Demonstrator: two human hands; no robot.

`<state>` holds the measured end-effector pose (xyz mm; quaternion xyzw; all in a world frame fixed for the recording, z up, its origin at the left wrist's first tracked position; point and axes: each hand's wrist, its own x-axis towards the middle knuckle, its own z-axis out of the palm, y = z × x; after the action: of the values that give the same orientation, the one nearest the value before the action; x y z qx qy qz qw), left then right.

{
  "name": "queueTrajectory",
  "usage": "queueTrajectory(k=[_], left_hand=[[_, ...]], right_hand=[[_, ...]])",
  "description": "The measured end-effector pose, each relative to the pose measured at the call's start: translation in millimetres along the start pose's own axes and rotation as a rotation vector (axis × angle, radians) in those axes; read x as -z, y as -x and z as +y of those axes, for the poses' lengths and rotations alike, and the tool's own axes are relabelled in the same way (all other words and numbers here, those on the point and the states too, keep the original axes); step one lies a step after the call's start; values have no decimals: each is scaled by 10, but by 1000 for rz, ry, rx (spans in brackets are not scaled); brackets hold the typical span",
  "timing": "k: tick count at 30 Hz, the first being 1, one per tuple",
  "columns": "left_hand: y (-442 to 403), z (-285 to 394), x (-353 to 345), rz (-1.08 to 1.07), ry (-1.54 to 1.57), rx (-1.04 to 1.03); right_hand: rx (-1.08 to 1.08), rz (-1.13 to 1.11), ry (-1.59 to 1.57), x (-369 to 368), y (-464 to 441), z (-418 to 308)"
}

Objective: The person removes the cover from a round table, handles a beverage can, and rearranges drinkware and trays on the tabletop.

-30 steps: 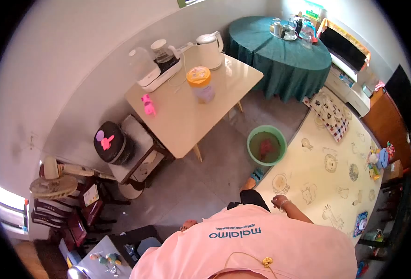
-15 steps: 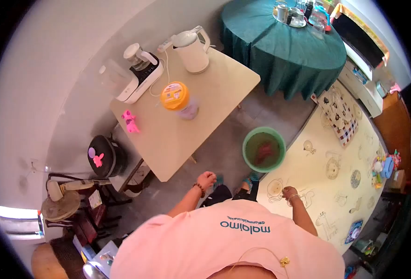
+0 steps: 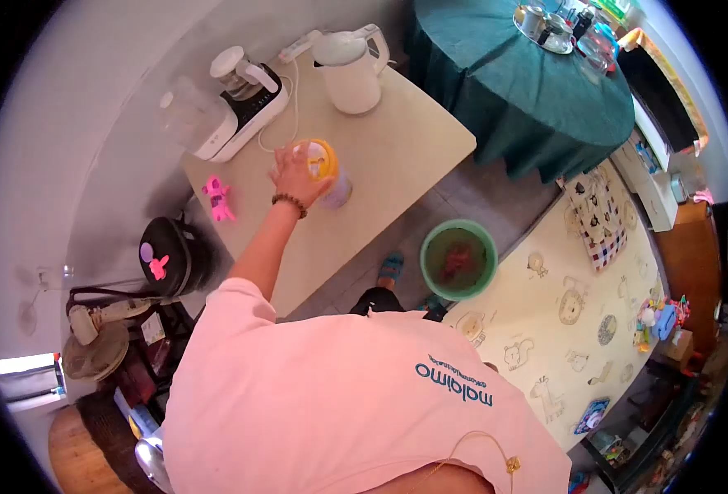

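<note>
My left hand [image 3: 298,177] reaches over the table to a clear jar [image 3: 339,191] with an orange lid [image 3: 324,158]. Its fingers are spread across the lid's left side and cover part of it; I cannot tell how firmly they touch. The jar stands upright, with pale contents showing through its side. A pink toy figure [image 3: 218,198] lies on the table left of my wrist. My right hand is out of sight behind the pink shirt.
The table [image 3: 413,140] also holds a white electric kettle [image 3: 351,74] and a white appliance with a glass pot [image 3: 244,107]. A green basin [image 3: 460,259] of water with something red stands on the floor, beside a patterned mat [image 3: 537,329]. A round green-clothed table [image 3: 512,90] is behind.
My left hand has gone from beside my body up to the jar's lid. My right hand has dropped out of view. My body has moved closer to the table.
</note>
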<state>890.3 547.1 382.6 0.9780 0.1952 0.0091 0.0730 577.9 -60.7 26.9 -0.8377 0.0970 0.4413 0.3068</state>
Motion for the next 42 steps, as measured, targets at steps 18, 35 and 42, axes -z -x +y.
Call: queueTrajectory(k=[18,35,42], left_hand=[[-741,-479,129,-364,-102,-314],[-579,-329,154,-305,-193,-331],[-621,-373,63,-291,-188,-292]], right_hand=[[-86,149,-471,973,-160,-3213],[-140,139,-239,1038,-74,-3337],[-107,146,-343,1043,27,-3436]])
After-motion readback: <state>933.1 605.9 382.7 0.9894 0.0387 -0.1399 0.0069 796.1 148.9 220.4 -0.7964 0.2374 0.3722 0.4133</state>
